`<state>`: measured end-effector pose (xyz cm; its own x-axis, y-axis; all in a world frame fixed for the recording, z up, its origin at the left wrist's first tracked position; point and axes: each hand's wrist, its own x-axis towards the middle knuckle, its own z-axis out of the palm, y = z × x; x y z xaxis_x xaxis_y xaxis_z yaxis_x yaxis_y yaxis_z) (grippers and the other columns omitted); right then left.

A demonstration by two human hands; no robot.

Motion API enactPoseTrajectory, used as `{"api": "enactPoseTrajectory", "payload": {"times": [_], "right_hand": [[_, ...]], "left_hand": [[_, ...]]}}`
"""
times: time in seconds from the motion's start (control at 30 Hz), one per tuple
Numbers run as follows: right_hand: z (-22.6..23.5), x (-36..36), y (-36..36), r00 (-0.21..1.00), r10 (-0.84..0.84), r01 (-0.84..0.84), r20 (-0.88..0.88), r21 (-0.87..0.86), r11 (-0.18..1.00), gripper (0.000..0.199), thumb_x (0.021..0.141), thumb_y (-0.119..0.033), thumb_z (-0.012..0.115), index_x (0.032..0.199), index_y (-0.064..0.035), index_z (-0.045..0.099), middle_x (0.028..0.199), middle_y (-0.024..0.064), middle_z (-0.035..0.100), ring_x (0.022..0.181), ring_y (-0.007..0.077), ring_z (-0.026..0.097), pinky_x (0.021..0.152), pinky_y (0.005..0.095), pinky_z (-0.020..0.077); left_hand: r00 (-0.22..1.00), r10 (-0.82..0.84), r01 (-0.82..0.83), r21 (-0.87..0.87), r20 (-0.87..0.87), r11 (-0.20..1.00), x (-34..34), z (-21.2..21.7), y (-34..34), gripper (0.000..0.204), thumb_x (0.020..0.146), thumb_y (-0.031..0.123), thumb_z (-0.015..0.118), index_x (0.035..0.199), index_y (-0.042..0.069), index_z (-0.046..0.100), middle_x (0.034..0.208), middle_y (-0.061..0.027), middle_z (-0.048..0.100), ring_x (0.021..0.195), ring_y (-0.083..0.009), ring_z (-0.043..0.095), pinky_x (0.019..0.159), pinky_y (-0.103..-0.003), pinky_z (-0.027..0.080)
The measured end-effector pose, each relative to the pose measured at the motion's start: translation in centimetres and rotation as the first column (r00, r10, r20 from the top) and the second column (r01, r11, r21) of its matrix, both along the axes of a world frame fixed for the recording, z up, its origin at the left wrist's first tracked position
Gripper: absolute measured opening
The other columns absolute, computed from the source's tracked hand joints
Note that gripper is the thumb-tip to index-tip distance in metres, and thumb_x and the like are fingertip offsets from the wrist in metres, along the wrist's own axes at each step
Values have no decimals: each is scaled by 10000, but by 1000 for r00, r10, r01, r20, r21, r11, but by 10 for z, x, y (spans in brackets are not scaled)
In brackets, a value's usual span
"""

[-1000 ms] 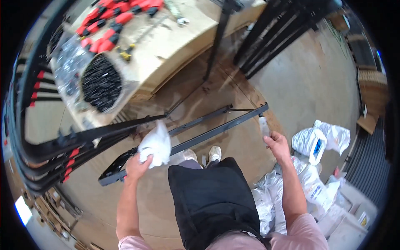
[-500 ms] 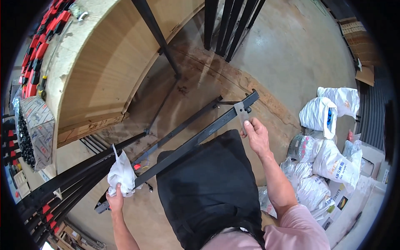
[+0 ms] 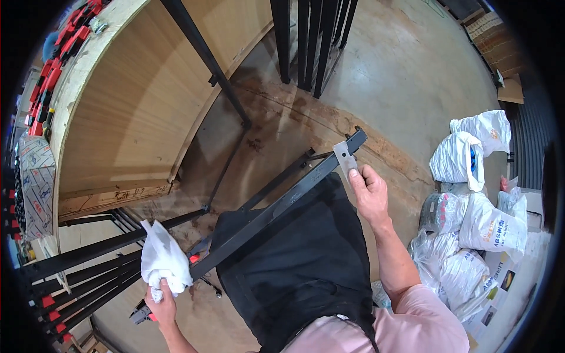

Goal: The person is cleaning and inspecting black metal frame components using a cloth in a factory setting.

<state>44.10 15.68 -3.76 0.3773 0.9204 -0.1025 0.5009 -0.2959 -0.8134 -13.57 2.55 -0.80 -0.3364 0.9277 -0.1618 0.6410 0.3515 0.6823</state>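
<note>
My left hand (image 3: 160,301) is closed around the lower part of a bunched white cloth (image 3: 162,254), beside the near end of a long dark metal bar (image 3: 276,215). The bar slants up to the right across my lap, its far end past my knees. There, my right hand (image 3: 371,191) pinches a pale flat plate (image 3: 345,157) between thumb and fingers. A round dark hole shows in the plate, which lies across the bar near its tip. Whether the plate is fixed to the bar I cannot tell. A second dark bar (image 3: 276,179) runs behind the first.
Several black metal bars (image 3: 97,276) lean at the left, with red pieces by them. A wooden workbench (image 3: 135,117) carries red and black tools (image 3: 50,82) and an open box (image 3: 36,182). More black posts (image 3: 306,47) stand ahead. White sacks (image 3: 494,223) are piled at the right.
The view has shifted a little. The white cloth has changed shape and spread wider in my left hand. My right hand keeps its pinch on the plate at the bar's far end.
</note>
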Motion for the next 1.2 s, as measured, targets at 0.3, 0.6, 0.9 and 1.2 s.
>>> {"api": "enactPoseTrajectory", "payload": {"times": [0.3,0.6,0.9,1.2], "right_hand": [[-1,-26,-12,996,94,-94,0,65,993,368,1044,-315,687,888,7,604,688,158,545,655,248,507,649,418,480],[4,-43,-17,951,289,-302,115,119,946,342,1025,-281,671,859,13,619,709,222,607,637,341,606,632,449,498],[15,-44,-8,955,242,-271,173,171,947,290,993,-235,691,843,7,636,757,237,649,704,441,660,641,497,505],[20,-42,-4,862,145,-289,485,237,928,257,967,-177,703,801,-26,579,757,191,598,741,429,642,655,520,508]], "left_hand": [[987,-76,46,202,142,978,135,-4,61,245,1001,154,734,1186,-3,703,905,-119,743,812,-169,693,740,-348,552],[991,-106,87,202,83,976,157,-13,70,326,1024,240,735,1224,-15,704,870,-175,735,772,-236,717,729,-366,551],[989,-128,107,245,73,964,155,-13,71,322,1018,252,742,1219,1,710,864,-190,750,778,-317,758,727,-390,563],[988,-151,135,272,38,953,152,-17,65,333,1006,241,746,1230,-1,700,863,-223,735,808,-415,750,725,-420,565]]}}
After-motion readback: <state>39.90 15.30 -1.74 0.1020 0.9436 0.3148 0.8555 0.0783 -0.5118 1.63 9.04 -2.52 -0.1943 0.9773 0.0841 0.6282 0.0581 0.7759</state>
